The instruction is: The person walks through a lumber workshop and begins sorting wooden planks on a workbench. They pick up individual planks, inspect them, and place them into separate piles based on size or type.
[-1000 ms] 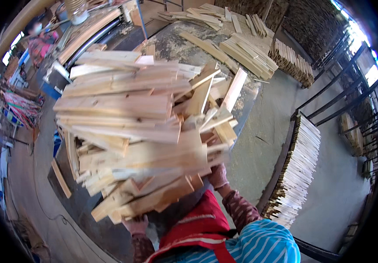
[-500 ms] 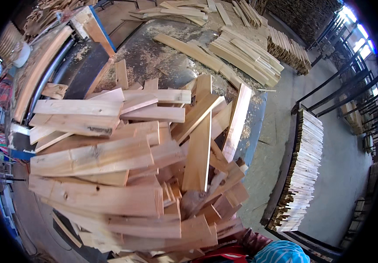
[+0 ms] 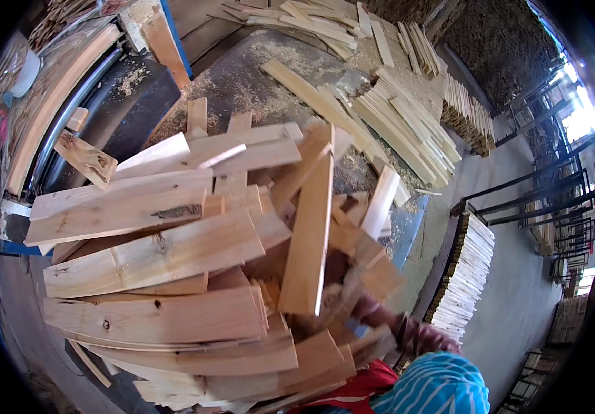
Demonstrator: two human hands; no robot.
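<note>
Neither my left hand nor my right hand shows. Before me lies a large heap of sawn wooden boards (image 3: 152, 259), mostly stacked loosely across one another. A longer board (image 3: 308, 234) leans steeply over the middle of the heap. At the lower right, another person in a blue striped head covering (image 3: 442, 383) stretches a maroon-sleeved arm (image 3: 421, 334) into the heap. That person's hand (image 3: 370, 310) is blurred among the short boards, and its grip cannot be made out. A pale board (image 3: 382, 200) slants at the heap's right edge.
A machine with a dark roller (image 3: 70, 117) and a wooden rail stands at the upper left, a short offcut (image 3: 85, 157) beside it. Sawdust covers the dark tabletop (image 3: 242, 79). Flat boards (image 3: 404, 124) lie at its far right. A long stacked row of boards (image 3: 464, 272) stands on the floor.
My view has shifted slightly. The other person's arm now reaches into the heap from the lower right, and short boards there are blurred. The pale board at the right edge sits differently.
</note>
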